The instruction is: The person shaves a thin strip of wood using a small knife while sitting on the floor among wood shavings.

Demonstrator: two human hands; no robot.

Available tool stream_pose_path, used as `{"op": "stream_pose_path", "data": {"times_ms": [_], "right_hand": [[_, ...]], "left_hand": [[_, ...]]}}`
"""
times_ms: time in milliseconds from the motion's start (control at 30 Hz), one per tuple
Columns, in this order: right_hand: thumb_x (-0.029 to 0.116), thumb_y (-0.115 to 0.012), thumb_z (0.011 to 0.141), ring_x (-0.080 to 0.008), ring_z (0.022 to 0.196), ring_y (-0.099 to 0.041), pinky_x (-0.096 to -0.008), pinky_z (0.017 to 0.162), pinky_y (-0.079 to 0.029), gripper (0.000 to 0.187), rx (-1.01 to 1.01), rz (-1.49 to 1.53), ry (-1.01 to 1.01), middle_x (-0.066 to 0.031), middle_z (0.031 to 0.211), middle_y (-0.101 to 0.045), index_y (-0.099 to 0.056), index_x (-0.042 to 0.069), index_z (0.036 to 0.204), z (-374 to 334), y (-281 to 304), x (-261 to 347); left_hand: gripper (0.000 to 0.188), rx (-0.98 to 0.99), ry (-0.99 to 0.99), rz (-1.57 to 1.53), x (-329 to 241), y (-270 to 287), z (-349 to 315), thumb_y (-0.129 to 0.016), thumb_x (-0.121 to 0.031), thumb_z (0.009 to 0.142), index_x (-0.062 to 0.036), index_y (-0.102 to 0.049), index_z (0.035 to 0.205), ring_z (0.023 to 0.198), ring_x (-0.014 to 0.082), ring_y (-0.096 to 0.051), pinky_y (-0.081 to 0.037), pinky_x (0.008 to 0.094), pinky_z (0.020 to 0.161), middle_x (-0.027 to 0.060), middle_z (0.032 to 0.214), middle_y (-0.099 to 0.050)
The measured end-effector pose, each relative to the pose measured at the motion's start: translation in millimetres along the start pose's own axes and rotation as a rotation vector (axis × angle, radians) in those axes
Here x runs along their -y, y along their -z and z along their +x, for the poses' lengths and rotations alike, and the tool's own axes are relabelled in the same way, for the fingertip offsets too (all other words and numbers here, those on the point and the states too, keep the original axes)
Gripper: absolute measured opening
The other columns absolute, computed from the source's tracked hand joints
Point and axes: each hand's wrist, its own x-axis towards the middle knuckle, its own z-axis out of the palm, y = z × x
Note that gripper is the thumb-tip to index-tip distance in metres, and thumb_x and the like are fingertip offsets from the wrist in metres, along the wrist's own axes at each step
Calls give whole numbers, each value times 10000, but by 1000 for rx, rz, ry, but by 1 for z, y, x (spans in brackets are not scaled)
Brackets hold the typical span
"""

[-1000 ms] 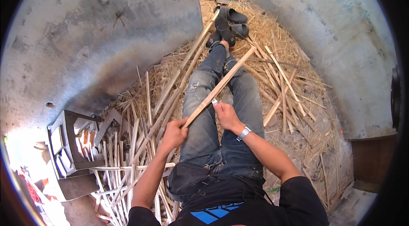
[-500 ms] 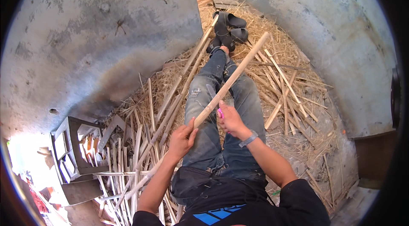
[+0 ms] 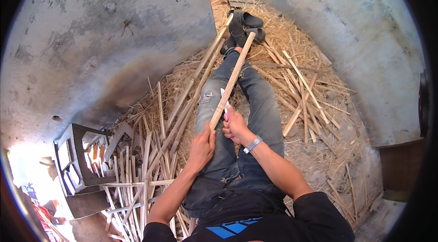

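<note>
My left hand (image 3: 202,148) is closed around the near end of a pale wooden stick (image 3: 237,69), which slants up over my legs toward my feet. Just beyond it, my right hand (image 3: 234,125) grips a knife (image 3: 226,106) by its pink handle, mostly covered by the fingers. The knife's blade points away from me and lies against the stick. A metal-banded watch (image 3: 252,144) circles my right wrist. My legs in worn jeans (image 3: 262,105) are stretched out under both hands.
Several split sticks (image 3: 303,91) lie on straw (image 3: 296,41) to the right, and more (image 3: 146,169) pile at the left beside a dark metal frame (image 3: 86,160). Dark sandals (image 3: 248,19) sit by my feet. Grey walls (image 3: 114,23) rise on both sides.
The stick's far end has swung left, from beyond my right leg to over my feet. No length of it shows behind my left hand now. My right hand has shifted slightly left.
</note>
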Motion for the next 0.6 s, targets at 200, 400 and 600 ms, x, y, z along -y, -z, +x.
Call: {"op": "stream_pose_path", "data": {"times_ms": [200,400,600], "right_hand": [[378,-429,1132,-463,642,-629,-520,626,-478,528,-323,-974,858,-263,744,-650,-618,-12,829,27,12,-13],[322,-463,1121,-526,797,-638,-584,701,-489,439,-368,-1059,967,-302,825,-660,-624,-11,885,27,-9,-10],[299,-457,1123,-536,762,-613,-576,645,-470,404,-342,-1198,896,-322,846,-638,-607,-10,911,31,-17,-8]], "left_hand": [[383,109,202,-183,-8,6,14,-579,-217,1069,49,-619,1343,703,457,-674,-509,494,662,308,753,-641],[320,69,235,-367,12,1,19,-580,-198,1085,39,-675,1278,675,170,-556,-467,345,633,96,727,-612],[316,143,395,-559,16,12,21,-566,-213,1107,27,-702,1263,657,12,-382,-310,246,560,-98,728,-490]]}}
